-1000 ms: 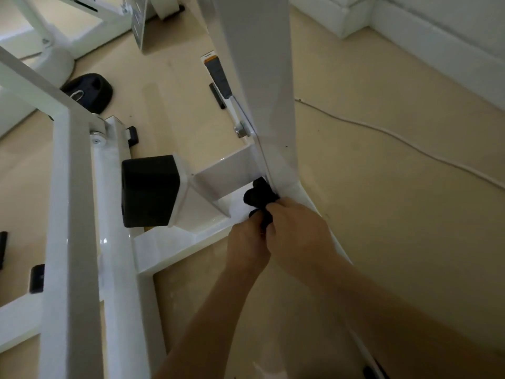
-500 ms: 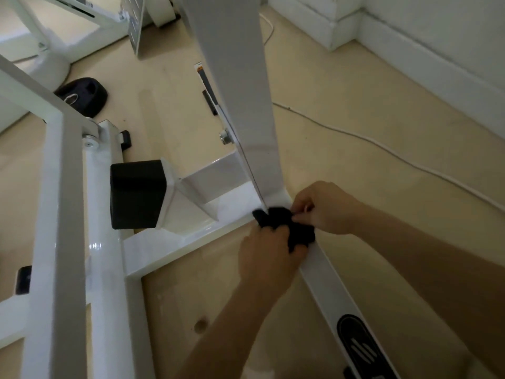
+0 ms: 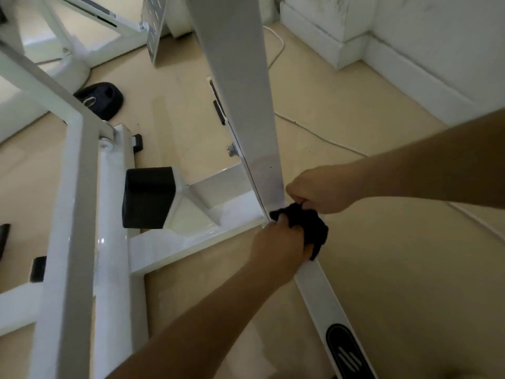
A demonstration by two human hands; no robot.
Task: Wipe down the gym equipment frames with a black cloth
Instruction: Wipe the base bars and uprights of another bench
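A black cloth (image 3: 308, 222) lies bunched on the white base rail (image 3: 319, 291) of the gym frame, right where the tall white upright (image 3: 246, 91) meets the floor beams. My left hand (image 3: 281, 242) grips the cloth from the near side, its fingers curled into the fabric. My right hand (image 3: 317, 190) reaches in from the right and pinches the cloth's top edge at the foot of the upright. A white cross beam (image 3: 196, 239) runs left from this joint.
A black rubber block (image 3: 149, 198) sits on the frame left of the joint. A black weight (image 3: 101, 99) lies on the beige floor farther back. A white cable (image 3: 328, 140) crosses the floor toward the white skirting (image 3: 410, 72). More white frame bars (image 3: 79, 214) stand at left.
My right hand has drawn away from my left and now holds the cloth from the right side. The cloth has spread down onto the base rail. The view shifted slightly.
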